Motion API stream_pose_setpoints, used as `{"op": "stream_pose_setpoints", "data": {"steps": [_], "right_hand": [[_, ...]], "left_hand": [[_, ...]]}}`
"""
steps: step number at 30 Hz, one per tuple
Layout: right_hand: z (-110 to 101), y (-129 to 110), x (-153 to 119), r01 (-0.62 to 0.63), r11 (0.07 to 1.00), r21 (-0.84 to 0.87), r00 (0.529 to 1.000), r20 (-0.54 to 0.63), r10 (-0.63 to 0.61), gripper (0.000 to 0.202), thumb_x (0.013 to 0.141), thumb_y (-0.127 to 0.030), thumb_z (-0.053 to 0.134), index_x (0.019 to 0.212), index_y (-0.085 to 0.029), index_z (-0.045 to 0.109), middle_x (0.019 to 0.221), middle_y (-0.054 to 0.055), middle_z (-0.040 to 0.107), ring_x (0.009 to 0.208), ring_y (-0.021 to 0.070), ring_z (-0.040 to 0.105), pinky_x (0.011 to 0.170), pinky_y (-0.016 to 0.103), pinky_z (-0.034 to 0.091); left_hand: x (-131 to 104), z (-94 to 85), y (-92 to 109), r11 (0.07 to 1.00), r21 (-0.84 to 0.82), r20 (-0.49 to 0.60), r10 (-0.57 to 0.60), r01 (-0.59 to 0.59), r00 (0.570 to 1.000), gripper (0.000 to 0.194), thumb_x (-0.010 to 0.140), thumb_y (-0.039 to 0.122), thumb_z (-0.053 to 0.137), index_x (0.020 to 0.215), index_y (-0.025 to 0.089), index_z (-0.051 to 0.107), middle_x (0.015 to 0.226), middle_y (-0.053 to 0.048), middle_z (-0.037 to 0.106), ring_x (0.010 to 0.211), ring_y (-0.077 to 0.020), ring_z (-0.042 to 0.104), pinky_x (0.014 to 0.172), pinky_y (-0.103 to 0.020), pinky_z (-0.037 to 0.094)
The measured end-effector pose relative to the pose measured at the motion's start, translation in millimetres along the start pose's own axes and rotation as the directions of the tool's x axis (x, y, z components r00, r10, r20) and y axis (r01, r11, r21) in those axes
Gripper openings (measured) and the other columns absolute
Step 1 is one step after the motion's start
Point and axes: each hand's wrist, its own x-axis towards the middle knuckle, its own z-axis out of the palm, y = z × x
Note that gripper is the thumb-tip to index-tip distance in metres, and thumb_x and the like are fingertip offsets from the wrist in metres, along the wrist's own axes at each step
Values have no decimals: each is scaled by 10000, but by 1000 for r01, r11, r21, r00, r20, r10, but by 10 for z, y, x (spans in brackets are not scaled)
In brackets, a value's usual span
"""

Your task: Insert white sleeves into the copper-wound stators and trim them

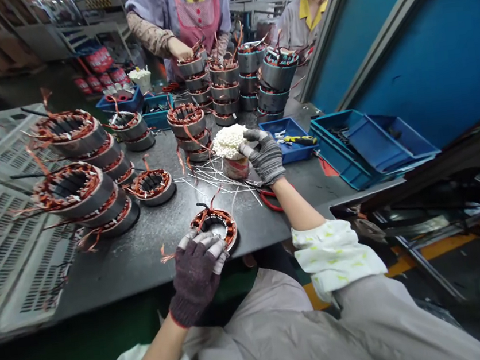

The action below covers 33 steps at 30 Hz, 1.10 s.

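Note:
A motor stator (230,226) with copper windings lies near the table's front edge. My left hand (195,266), in a dark purple glove with pale fingertips, grips its near left side, and the fingers cover part of the ring. Farther back, a bundle of thin white strands (227,142) stands upright in a reddish, worn cup (236,169). My right hand (265,155), in a grey striped glove, has thumb and fingertips closed at the bundle's right side; exactly how many strands they pinch is too small to tell. Loose white strands (209,179) are scattered beside the cup.
Stacked stators (81,192) stand left, more (225,89) at the back, by a co-worker's hand (180,48). Red-handled scissors (270,199) lie under my right wrist. A blue tray (291,152) with a yellow-handled tool and teal bins (345,156) are right; a white crate (7,229) is left.

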Motion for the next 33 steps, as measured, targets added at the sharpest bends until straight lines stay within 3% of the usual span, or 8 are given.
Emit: {"op": "stream_pose_setpoints", "data": {"steps": [5, 10, 14, 17, 21, 27, 30, 33], "right_hand": [[-134, -213, -133, 61, 984, 169, 998, 14, -65, 144, 904, -354, 644, 934, -220, 691, 839, 6, 696, 728, 141, 655, 740, 326, 597], [-547, -586, -891, 126, 968, 219, 979, 128, -156, 123, 922, -334, 683, 998, -238, 680, 824, -3, 717, 656, 124, 668, 618, 260, 580], [-935, -780, -1584, 234, 937, 261, 766, 544, -343, 192, 973, -222, 573, 1117, -251, 698, 1104, 70, 753, 922, 173, 743, 780, 297, 617], [-1104, -780, -1980, 166, 930, 329, 689, 636, -348, 246, 1007, -248, 490, 1171, -228, 672, 1222, 113, 722, 1098, 201, 718, 905, 341, 608], [-1120, -710, -2230, 56, 955, 292, 692, 678, -248, 256, 1014, -219, 450, 1149, -226, 667, 1235, 101, 717, 1143, 194, 703, 953, 345, 590], [-732, -698, -2037, -80, 958, 277, 725, 675, -135, 241, 1001, -308, 497, 1044, -248, 726, 1221, 84, 730, 1032, 199, 731, 885, 354, 611], [-502, -719, -1930, -350, 905, 243, 768, 627, 129, 226, 952, -419, 595, 1004, -251, 736, 999, 58, 770, 892, 202, 739, 806, 360, 621], [-380, -734, -1912, -637, 732, 241, 688, 606, 399, 277, 819, -474, 754, 958, -245, 688, 721, -11, 716, 606, 165, 667, 578, 312, 583]], "left_hand": [[12, 27, -67, 998, -58, 26, -33, 34, 999, 196, 953, 181, 604, 1144, 223, 614, 1112, -50, 755, 1156, -230, 668, 1120, -484, 431], [43, 144, -52, 985, -42, 7, -167, 167, 986, 236, 978, 220, 578, 1210, 200, 610, 1242, -84, 726, 1289, -236, 613, 1201, -515, 365], [71, 123, -48, 975, 20, 182, -223, 223, 958, 280, 1014, 254, 489, 1253, 205, 626, 1308, -96, 698, 1353, -267, 562, 1215, -571, 321], [98, 56, -64, 975, 30, 284, -221, 222, 933, 296, 1021, 268, 451, 1247, 217, 635, 1260, -83, 714, 1313, -271, 584, 1189, -556, 350], [116, 50, -77, 972, 53, 249, -234, 228, 940, 257, 1017, 296, 475, 1177, 201, 653, 1187, -88, 730, 1259, -283, 610, 1144, -517, 394], [121, 157, 11, 936, -70, 66, -342, 346, 937, 183, 1004, 309, 525, 1098, 203, 640, 1136, -69, 748, 1196, -249, 650, 1160, -494, 393], [139, 212, 60, 875, -145, -64, -475, 463, 878, 251, 973, 331, 592, 1193, 215, 631, 1194, -67, 735, 1219, -241, 628, 1112, -451, 441], [159, 246, 61, 899, -179, -92, -420, 400, 903, 173, 976, 312, 598, 1111, 236, 675, 1102, -32, 761, 1136, -211, 664, 1105, -428, 435]]}}
